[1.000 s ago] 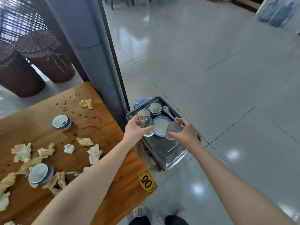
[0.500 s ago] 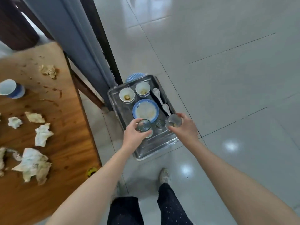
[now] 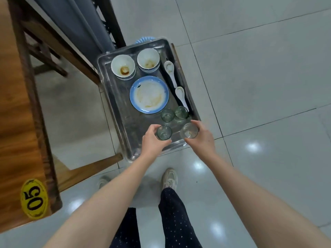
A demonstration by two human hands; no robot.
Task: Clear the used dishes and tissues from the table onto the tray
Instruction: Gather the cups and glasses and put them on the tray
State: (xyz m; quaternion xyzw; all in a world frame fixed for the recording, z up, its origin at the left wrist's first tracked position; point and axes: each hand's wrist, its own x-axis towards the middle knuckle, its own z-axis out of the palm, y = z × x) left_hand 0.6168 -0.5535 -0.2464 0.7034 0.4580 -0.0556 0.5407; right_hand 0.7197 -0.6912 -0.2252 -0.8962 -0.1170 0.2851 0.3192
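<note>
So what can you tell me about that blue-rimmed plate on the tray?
The blue-rimmed plate is round, white in the middle, ceramic by its look, smeared with brownish sauce. It lies flat on the metal tray, a small glass close by its near right edge. No hand touches it.

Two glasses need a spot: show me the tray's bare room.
Bare: the left strip of the tray, between its wall and the blue-rimmed plate, down to the near-left corner beside the left hand. Crowded: right side with spoons and two standing glasses; far end with two bowls.
</note>
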